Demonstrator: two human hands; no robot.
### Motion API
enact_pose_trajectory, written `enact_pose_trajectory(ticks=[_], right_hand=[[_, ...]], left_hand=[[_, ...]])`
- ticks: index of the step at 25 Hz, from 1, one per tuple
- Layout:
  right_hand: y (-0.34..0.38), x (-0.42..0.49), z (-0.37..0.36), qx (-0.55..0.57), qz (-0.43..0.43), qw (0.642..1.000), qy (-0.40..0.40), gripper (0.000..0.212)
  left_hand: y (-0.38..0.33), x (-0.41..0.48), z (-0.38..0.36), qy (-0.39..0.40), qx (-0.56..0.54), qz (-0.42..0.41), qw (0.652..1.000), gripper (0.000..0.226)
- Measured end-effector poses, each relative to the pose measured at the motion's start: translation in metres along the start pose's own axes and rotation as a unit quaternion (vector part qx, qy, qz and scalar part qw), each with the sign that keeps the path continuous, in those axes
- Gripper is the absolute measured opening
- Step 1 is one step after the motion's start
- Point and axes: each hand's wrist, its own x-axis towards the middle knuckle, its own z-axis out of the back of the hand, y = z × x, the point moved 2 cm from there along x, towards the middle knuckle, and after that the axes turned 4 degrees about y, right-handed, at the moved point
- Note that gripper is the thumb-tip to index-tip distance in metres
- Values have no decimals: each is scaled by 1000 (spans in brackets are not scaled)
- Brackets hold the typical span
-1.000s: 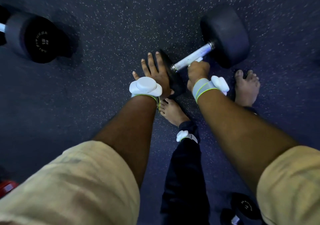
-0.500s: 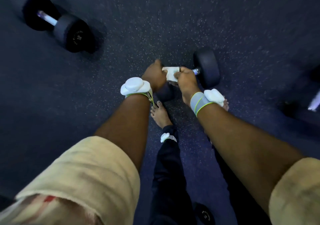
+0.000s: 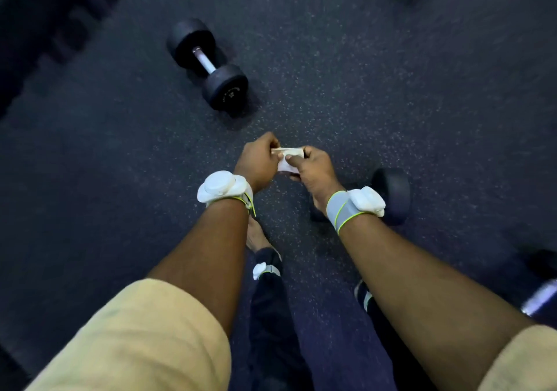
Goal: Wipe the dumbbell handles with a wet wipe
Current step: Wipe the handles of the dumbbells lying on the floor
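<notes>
So the wet wipe (image 3: 291,151) is being held up near the middle of the shot, above the speckled floor (image 3: 376,89), and it's being pinched from both sides. The left hand (image 3: 259,158) is curled on the wipe's 9 o'clock end, with thumb and fingers clamped together on it. The 3 o'clock end is being gripped by the right hand (image 3: 315,167), with the thumb pressed across the front and the fingers curled round behind. The wipe is being bunched into a small white wad, so how it's folded can't really be told.

The wipe is being held apart from both dumbbells. One black dumbbell (image 3: 206,62) is lying on the floor at about 11 o'clock from the hands, well apart from them. Its shiny handle is being shown in plain sight between the two round heads. A second dumbbell (image 3: 391,189) is being mostly hidden behind the right wrist, at roughly 4 o'clock from the hands. Only a dark head is being shown, and the handle is covered.

A white left wrist pod (image 3: 218,186) and a right wrist pod (image 3: 369,201) are being worn. A tan sleeve (image 3: 135,339) is being seen at 7 o'clock.
</notes>
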Motion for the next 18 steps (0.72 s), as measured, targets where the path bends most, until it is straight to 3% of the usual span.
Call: enact_pose_trajectory(ticks=[4, 6, 18], right_hand=[[-2, 14, -68, -55, -2, 998, -11, 5], [21, 8, -137, -81, -17, 996, -16, 6], [144, 33, -249, -106, 2, 993, 42, 10]], left_hand=[[55, -2, 45, -10, -34, 2, 999, 15], [98, -7, 105, 11, -39, 25, 999, 18], [114, 27, 268, 16, -38, 19, 999, 15]])
